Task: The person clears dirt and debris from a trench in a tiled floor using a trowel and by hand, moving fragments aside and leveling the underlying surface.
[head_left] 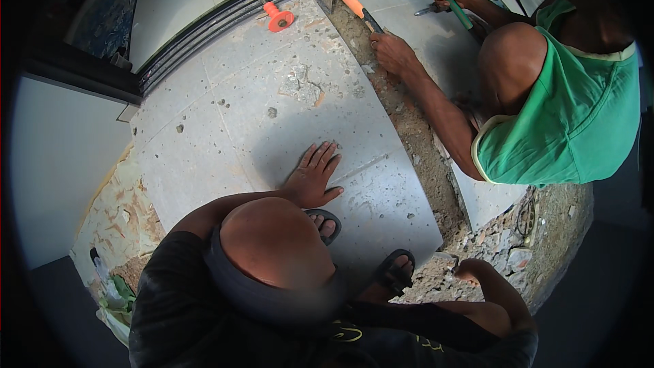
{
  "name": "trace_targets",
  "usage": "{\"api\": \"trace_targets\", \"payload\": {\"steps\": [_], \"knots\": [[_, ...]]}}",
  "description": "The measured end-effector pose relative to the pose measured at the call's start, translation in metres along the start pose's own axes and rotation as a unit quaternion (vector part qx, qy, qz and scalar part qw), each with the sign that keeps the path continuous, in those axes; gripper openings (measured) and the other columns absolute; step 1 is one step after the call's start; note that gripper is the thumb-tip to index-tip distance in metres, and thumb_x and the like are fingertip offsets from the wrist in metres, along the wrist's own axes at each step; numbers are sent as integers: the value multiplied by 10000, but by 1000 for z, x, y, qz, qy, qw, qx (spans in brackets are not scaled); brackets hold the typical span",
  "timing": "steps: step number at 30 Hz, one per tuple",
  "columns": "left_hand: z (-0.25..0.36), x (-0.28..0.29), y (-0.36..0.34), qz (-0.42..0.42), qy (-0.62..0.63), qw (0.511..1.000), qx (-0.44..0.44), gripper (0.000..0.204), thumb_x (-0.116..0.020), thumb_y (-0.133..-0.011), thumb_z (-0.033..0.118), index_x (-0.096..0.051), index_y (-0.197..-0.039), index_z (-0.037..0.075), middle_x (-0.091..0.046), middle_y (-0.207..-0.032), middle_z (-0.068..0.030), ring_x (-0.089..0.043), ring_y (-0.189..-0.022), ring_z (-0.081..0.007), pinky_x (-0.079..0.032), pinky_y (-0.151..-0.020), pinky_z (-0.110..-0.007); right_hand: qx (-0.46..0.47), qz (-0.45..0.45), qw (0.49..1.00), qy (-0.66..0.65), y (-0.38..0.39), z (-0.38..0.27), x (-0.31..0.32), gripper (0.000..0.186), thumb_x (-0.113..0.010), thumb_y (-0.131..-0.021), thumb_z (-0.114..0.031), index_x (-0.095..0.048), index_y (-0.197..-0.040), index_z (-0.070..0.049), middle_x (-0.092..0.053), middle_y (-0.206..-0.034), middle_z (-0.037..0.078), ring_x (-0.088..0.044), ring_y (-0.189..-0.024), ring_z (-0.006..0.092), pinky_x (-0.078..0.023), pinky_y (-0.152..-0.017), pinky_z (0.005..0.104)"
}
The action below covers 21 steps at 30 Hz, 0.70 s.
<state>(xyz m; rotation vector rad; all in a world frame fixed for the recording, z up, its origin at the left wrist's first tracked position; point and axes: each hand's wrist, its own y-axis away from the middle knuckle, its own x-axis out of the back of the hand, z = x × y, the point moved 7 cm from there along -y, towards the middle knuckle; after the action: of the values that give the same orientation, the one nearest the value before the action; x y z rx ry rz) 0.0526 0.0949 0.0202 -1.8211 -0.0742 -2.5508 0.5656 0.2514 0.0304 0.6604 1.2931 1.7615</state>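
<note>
Left hand (313, 176) flat on tile (375, 208), right hand (470, 270), grip unclear, by rubble (501, 249); chisel (278, 16) beyond

The right hand (469, 270) is partly hiding its own fingers, and the small grey thing (446, 256) beside it is appearing too small to tell. The bare knee (272, 238) is covering part of the left foot (328, 226). The upper edge is cutting off the green rod (458, 13) and the co-worker's head (591, 0)
</note>
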Motion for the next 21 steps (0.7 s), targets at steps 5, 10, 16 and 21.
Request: {"api": "trace_targets", "payload": {"steps": [5, 10, 16, 21], "knots": [[1, 0, -2, 0, 0, 1000, -2, 828, -482, -971, 575, -364, -1481, -67, -247, -1582, -303, -203, -1499, -425, -117, -1232, -555, -12, 3, 1000, -11, -10, 9, -4, 365, -580, -958, -318, -666, -1055, 23, -668, -838, 183, -670, -705, 275, -571, -611, 422], [1, 1, 0, -7, -2, 1000, 0, 827, -480, -974, 576, -359, -1485, -64, -241, -1585, -303, -198, -1500, -428, -115, -1232, -557, 4, 7, 1000, -16, -9, 6, -2, 356, -583, -946, -312, -666, -1012, 28, -657, -798, 171, -663, -680, 274, -568, -600, 420], [0, -2, 0, -6, -6, 1000, 1, 832, -471, -977, 580, -347, -1492, -61, -231, -1590, -304, -188, -1504, -426, -104, -1234, -554, -6, -11, 1000, 21, -7, 6, -2, 353, -482, -954, -284, -662, -1049, 4, -688, -824, 130, -683, -669, 226, -582, -622, 385], [0, -3, 0, -8, -5, 1000, 2, 833, -472, -975, 580, -345, -1494, -60, -229, -1591, -303, -181, -1508, -422, -97, -1235, -552, 1, -4, 1000, 13, -5, 3, -2, 330, -484, -948, -266, -654, -966, 15, -672, -786, 133, -671, -649, 233, -575, -610, 394]]}}
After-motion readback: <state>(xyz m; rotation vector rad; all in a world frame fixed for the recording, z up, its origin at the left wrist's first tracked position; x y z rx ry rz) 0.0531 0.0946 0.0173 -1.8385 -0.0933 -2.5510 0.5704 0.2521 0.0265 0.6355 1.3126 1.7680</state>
